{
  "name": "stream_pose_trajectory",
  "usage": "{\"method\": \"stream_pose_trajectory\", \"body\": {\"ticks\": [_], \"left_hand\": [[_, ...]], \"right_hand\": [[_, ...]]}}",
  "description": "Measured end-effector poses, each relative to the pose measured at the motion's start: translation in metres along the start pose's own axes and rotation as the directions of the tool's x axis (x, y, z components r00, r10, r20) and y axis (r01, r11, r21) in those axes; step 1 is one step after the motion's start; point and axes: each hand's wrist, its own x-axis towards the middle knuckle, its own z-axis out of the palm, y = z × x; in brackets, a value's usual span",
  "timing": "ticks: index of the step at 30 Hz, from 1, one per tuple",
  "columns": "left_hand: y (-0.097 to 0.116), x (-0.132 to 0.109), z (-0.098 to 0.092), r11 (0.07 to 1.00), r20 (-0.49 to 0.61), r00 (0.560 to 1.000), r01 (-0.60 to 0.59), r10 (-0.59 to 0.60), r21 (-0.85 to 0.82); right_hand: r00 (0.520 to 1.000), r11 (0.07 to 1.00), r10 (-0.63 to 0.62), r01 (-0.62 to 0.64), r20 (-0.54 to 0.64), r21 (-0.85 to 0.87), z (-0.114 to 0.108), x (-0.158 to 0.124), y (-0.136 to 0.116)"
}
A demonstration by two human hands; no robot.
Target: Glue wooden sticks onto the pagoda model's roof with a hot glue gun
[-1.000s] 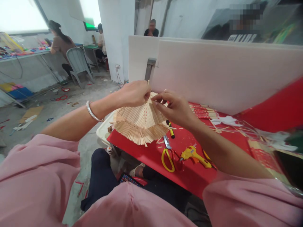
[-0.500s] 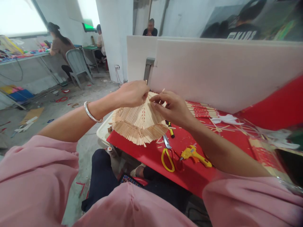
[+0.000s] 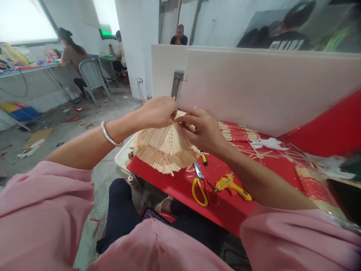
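A layered, roof-like piece made of thin wooden sticks [image 3: 158, 141] rests at the near left corner of the red table. Over its top are both my hands, close together. My left hand [image 3: 162, 112] is closed, with the fingertips bent down at the peak; what they pinch is hidden. From the right, my right hand [image 3: 201, 126] reaches to the same spot, thumb and forefinger pressed together beside the left fingertips. Anything between them is too small to make out. A stick end pokes up behind each hand.
On the red table [image 3: 225, 212] lie yellow-handled scissors [image 3: 199, 188], a yellow glue gun [image 3: 232, 187], a black-and-yellow tool [image 3: 204, 159] and bundled sticks [image 3: 239, 131]. White boards [image 3: 254, 86] stand behind. A grey chair [image 3: 91, 73] and several people are farther off.
My right hand has shifted slightly left, its fingertips closing in beside the left hand's at the peak. The left hand and the stick piece have hardly moved.
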Motion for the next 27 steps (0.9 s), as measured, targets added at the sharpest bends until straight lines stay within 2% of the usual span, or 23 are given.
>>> {"method": "stream_pose_trajectory", "body": {"ticks": [5,9,13,18,23,27], "left_hand": [[0.015,-0.005,-0.011,0.976,0.110,0.991,0.052,-0.077,0.212],[0.023,-0.007,-0.015,0.954,0.130,0.986,0.061,-0.103,0.293],[0.022,-0.006,-0.013,0.956,0.112,0.989,0.063,-0.098,0.286],[0.013,-0.004,-0.012,0.981,0.104,0.994,0.014,-0.035,0.192],[-0.002,-0.005,-0.010,0.991,0.015,0.999,-0.045,0.043,0.123],[-0.011,-0.012,-0.006,0.988,-0.055,0.993,-0.096,0.104,0.124]], "right_hand": [[0.999,0.996,-0.035,0.033,-0.023,-0.089,0.003,-0.002,-0.002],[0.997,0.988,-0.071,0.067,-0.029,-0.140,0.002,-0.002,-0.005],[0.995,0.977,-0.099,0.094,-0.020,-0.190,0.003,-0.002,-0.005],[0.994,0.971,-0.111,0.105,-0.016,-0.216,0.004,-0.002,-0.003],[0.987,0.945,-0.156,0.143,-0.021,-0.295,0.006,-0.003,-0.003],[0.965,0.871,-0.260,0.215,-0.043,-0.442,0.007,-0.007,-0.003]]}}
